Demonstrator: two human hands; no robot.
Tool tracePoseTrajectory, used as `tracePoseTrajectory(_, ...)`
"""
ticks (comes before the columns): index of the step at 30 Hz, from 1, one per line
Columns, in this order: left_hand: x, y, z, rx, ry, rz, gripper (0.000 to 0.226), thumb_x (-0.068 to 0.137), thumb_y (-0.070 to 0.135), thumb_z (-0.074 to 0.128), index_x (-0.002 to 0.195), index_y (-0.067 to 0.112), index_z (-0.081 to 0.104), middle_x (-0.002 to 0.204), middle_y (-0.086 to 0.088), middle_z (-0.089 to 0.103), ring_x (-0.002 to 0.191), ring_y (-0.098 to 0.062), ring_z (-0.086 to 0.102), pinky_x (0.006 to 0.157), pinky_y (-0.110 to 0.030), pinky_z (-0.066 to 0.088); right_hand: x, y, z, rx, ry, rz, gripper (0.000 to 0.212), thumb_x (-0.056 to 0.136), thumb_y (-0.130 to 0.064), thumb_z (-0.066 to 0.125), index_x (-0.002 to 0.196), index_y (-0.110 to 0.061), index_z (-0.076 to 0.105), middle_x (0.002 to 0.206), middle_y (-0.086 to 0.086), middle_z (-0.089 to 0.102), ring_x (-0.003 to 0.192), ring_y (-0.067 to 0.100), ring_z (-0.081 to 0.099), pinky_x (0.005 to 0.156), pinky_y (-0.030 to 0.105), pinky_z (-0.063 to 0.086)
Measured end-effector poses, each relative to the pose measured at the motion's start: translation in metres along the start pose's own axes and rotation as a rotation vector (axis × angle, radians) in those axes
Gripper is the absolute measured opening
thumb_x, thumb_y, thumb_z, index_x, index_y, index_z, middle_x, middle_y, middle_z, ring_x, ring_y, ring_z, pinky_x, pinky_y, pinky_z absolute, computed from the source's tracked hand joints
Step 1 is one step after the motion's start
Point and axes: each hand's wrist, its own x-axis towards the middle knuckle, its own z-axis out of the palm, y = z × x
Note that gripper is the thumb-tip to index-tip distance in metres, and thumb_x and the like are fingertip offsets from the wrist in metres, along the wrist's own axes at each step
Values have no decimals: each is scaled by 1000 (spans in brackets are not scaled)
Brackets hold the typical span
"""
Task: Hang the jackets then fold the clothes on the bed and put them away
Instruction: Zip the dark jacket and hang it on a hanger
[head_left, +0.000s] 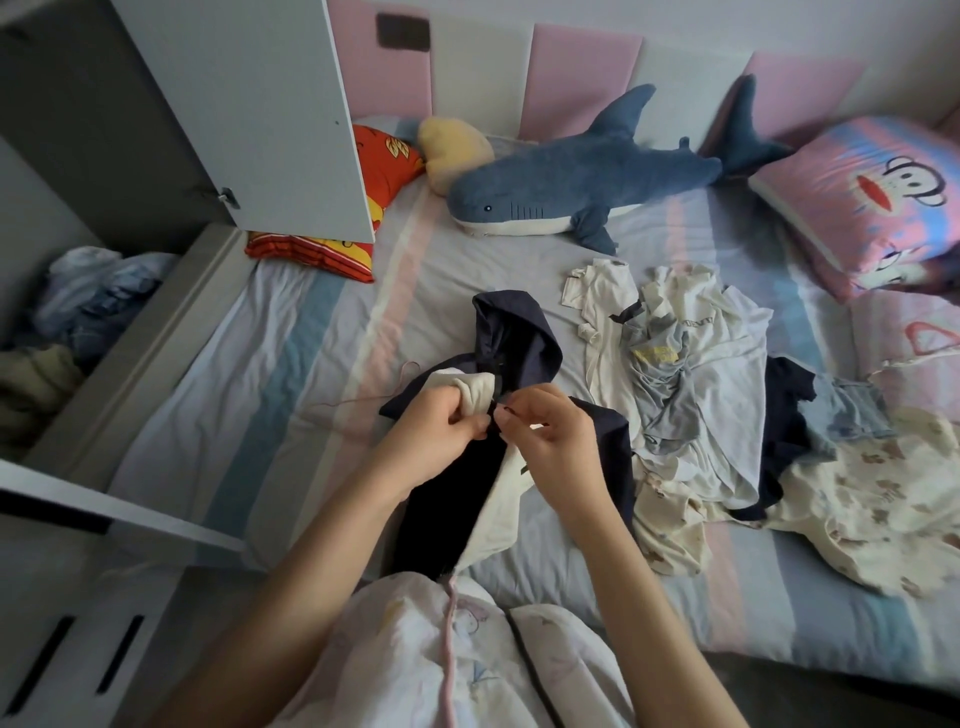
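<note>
Pale quilted garment (415, 649) with pink piping fills the near edge. Left hand (441, 431), fingers curled, grips the bunched cream lining at the neck of a navy hooded jacket (519, 338). This jacket lies open on the pastel-striped bed (291, 364), hood pointing away. Right hand (556, 436), fingertips pinched together, holds the jacket's dark front edge. Further right, a crumpled heap of white, grey and navy clothes (701, 374) lies just beside it.

Navy hooded jacket (519, 332) on striped bed (260, 364)
</note>
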Motion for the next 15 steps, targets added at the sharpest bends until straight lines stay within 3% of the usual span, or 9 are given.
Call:
tracePoseTrajectory(3,-1,3,1,103,-2,-2,18,85,-4,63,71,-12,55,70,-5,51,63,0,44,59,-4,36,0,1,0,99,51,77,9,82,-2,69,74,-4,66,83,7,64,72,6,57,63,10,41)
tracePoseTrajectory(7,-2,3,0,245,-22,-20,19,84,1,66,71,-8,56,61,11,42,50,12,45,53,-6,33,-5,4,6,180,109,132,9,79,0,71,74,-7,70,84,1,66,72,-3,56,66,9,41)
tracePoseTrajectory(12,-2,3,-7,316,-36,-91,30,85,7,68,62,8,49,62,13,39,46,6,46,49,-7,33,-7,7,16,264,122,128,28,78,1,73,70,-25,67,82,-4,65,76,2,61,74,14,47)
tracePoseTrajectory(15,-1,-3,-9,233,-35,-148,21,83,7,69,68,-2,57,64,11,49,53,0,51,51,-6,35,-6,9,16,221,110,100,19,81,0,70,73,-17,67,83,-2,66,79,8,63,74,17,48)
